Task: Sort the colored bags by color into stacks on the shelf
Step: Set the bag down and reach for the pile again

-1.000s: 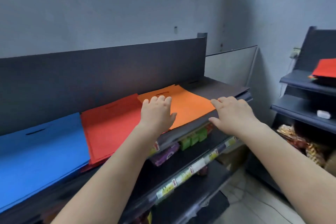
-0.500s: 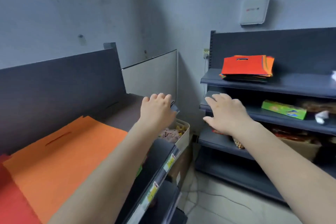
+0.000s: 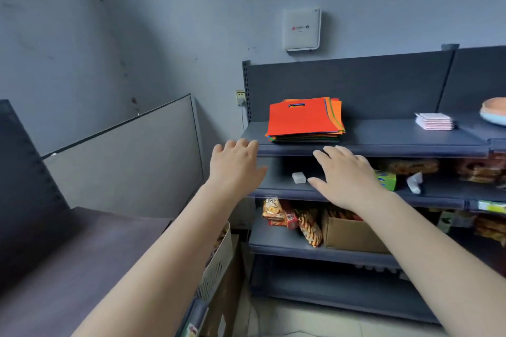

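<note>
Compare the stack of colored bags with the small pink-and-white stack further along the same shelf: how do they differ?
The stack of colored bags is broad, topped by a red bag with a cut-out handle, with orange, green and blue edges fanning out unevenly. The pink-and-white stack is far smaller, pale and squarely aligned. The bags sit near the shelf's left end, the small stack toward its right. Both lie flat on the top shelf, untouched by either hand.

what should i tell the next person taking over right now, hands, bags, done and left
Left hand: open, holds nothing, reaching toward the top shelf.
Right hand: open, holds nothing, just below the shelf's front edge.
Mixed bag pile: on the top shelf, red bag uppermost, orange, blue and green edges showing beneath.
Done: cannot tell; no sorted stacks are in view.
Left: take bags off this pile and stack them by color.
</note>
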Tool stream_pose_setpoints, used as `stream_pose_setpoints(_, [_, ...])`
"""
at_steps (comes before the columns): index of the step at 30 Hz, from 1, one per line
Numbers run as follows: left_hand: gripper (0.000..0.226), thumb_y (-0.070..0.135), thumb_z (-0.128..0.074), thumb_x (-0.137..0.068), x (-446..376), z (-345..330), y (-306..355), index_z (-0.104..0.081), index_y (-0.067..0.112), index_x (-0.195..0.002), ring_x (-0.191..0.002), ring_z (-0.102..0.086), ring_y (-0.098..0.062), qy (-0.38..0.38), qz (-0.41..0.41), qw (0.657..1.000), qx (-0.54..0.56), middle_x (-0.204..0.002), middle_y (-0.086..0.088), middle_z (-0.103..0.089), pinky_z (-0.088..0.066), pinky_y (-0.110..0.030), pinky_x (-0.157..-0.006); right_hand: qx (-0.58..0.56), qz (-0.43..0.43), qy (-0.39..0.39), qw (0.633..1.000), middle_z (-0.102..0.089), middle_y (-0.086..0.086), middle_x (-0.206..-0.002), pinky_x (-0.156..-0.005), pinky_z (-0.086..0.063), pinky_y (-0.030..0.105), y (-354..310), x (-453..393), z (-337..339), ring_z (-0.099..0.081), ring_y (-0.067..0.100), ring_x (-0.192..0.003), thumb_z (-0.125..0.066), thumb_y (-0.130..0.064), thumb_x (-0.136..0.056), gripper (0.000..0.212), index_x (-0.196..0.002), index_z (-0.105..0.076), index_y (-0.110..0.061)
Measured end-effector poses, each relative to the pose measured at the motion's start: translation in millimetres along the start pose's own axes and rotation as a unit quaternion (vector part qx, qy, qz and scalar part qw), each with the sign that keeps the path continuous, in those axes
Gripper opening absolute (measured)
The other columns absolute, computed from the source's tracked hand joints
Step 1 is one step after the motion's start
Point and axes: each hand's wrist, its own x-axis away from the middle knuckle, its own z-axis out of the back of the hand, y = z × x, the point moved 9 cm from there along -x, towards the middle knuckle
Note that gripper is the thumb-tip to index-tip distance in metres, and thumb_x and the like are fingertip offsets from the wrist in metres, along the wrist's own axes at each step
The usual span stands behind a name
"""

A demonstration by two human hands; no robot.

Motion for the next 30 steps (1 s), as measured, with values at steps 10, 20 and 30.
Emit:
stream_pose_setpoints(10, [0.051,0.05,-0.042,-0.093,-125.4,-84.8,39.7,-0.04,0.022,-0.135,-0.126,-0.042,-0.024,-0.024,0.032,0.999,0.0,-0.136,0.0,-0.048,-0.033,-0.037,-0.098,-0.002,0.014,-0.009,1.0,-0.034,0.002,-0.147,-0.106,-0.031,0.042,97.1,-107.6,-53.9,-0.027,0.024,-0.137,-0.041,-0.052,-0.095,0.061,-0.144,-0.029,-0.019])
stream_pose_setpoints(20, [0.048,0.047,-0.042,-0.095,-210.4,-156.7,42.3,-0.041,0.021,-0.135,-0.124,-0.044,-0.024,-0.043,0.077,0.996,0.032,-0.135,0.0,-0.049,-0.034,-0.036,-0.098,-0.05,0.025,-0.033,0.998,-0.032,0.001,-0.151,-0.11,-0.028,0.039,156.2,-194.9,-108.5,-0.027,0.021,-0.14,-0.038,-0.049,-0.097,0.061,-0.148,-0.025,-0.019])
stream_pose_setpoints(30, [0.047,0.046,-0.037,-0.098,-305.6,-238.3,30.7,-0.041,0.022,-0.138,-0.13,-0.039,-0.022,-0.059,0.088,0.991,0.08,-0.142,0.004,-0.045,-0.03,-0.036,-0.1,-0.11,-0.01,-0.068,0.992,-0.047,0.004,-0.137,-0.099,-0.037,0.038,186.2,-298.4,-168.6,-0.042,0.026,-0.125,-0.038,-0.047,-0.098,0.051,-0.139,-0.04,-0.015])
